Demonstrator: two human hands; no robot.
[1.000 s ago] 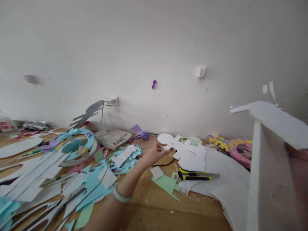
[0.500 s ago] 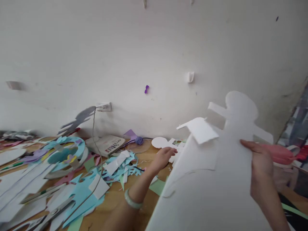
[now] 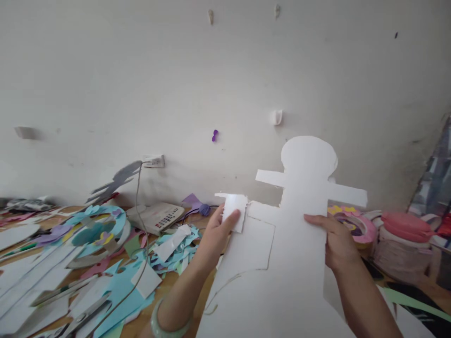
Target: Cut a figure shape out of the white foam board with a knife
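Observation:
A large white sheet (image 3: 282,295), partly cut so that a figure with a round head and two straight arms (image 3: 308,159) stands out at its top, is held up in front of me. My right hand (image 3: 336,241) grips its right edge, thumb on the front. My left hand (image 3: 220,230) pinches a small partly cut flap (image 3: 235,206) at the sheet's upper left, thumb on the front and fingers behind. Drawn lines (image 3: 271,249) run below the flap. A pale bracelet (image 3: 169,324) circles my left wrist.
Paper scraps (image 3: 176,246), scissors (image 3: 84,317) and a blue paper ring (image 3: 120,216) lie on the left of the wooden table. A keypad device (image 3: 158,216) stands near the wall. On the right are a pink tape roll (image 3: 366,230) and a pink-lidded container (image 3: 405,227).
My left hand has come up from above the table and now holds the flap. The sheet has swung left and more upright, held by my right hand.

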